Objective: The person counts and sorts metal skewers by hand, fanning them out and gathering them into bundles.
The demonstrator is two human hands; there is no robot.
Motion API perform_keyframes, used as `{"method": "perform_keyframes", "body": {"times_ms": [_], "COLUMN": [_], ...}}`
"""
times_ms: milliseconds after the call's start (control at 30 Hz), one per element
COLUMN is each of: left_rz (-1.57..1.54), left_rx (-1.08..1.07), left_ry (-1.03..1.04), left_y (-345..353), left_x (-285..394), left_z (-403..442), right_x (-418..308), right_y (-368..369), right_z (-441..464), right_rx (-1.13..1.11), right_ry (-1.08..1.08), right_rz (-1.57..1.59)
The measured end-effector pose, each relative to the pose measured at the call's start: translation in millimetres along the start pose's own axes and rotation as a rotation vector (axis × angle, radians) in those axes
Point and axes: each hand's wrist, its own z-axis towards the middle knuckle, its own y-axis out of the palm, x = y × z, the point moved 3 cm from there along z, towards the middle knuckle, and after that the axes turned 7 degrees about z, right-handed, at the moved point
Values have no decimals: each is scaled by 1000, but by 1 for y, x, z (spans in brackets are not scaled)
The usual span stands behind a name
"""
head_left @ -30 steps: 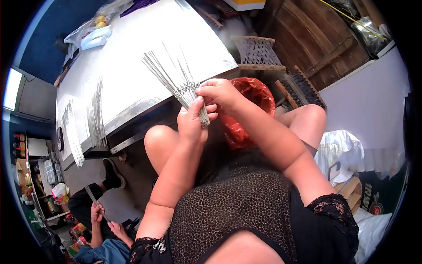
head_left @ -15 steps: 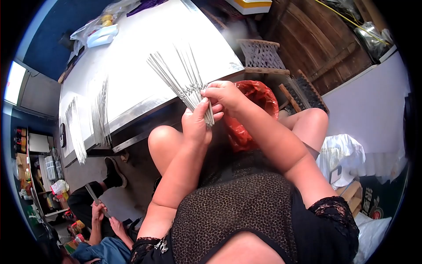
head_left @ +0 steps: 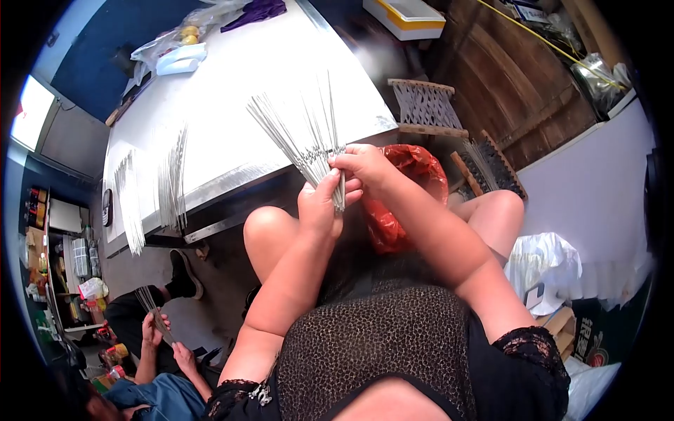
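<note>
A fanned bundle of thin metal skewers (head_left: 291, 140) is gripped near its lower end by my left hand (head_left: 321, 205), thumb across the front. Short twisted sections line up across the skewers just above the thumb. The fingers of my right hand (head_left: 361, 165) pinch the right side of the bundle at those twists. Whether the right fingers hold one skewer or several is hidden. Beyond the hands, the skewers' long ends spread over the white table (head_left: 232, 91). Two more groups of skewers, a right one (head_left: 172, 179) and a left one (head_left: 128, 203), lie at the table's left edge.
Behind my right hand is a bin lined with a red bag (head_left: 428, 168). A woven stool (head_left: 428, 105) stands past the table corner. At lower left another person's hands (head_left: 168, 344) hold several skewers (head_left: 151, 305). A black phone (head_left: 107, 208) lies at the table's left edge.
The view has shifted slightly, so everything sits a little lower and further right. The skewers in my hands are fanned a bit wider. The other person's skewers are more spread.
</note>
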Motion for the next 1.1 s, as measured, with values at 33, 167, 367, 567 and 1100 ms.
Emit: {"method": "perform_keyframes", "body": {"times_ms": [33,167,367,567,1100], "left_rz": [5,11,-120,58,1076], "left_rx": [19,30,87,19,-507], "left_ry": [0,-22,-255,-254,22], "left_y": [4,-3,0,6,-2], "left_x": [3,-1,5,3,-140], "left_z": [-2,4,7,0,-62], "right_x": [-2,2,49,112,64], "right_y": [0,-9,-80,-140,-87], "right_z": [-1,-18,-86,-116,-117], "right_rx": [-27,-114,-99,52,-331], "right_ry": [13,39,139,365,-141], "right_rz": [-13,29,-232,-246,373]}}
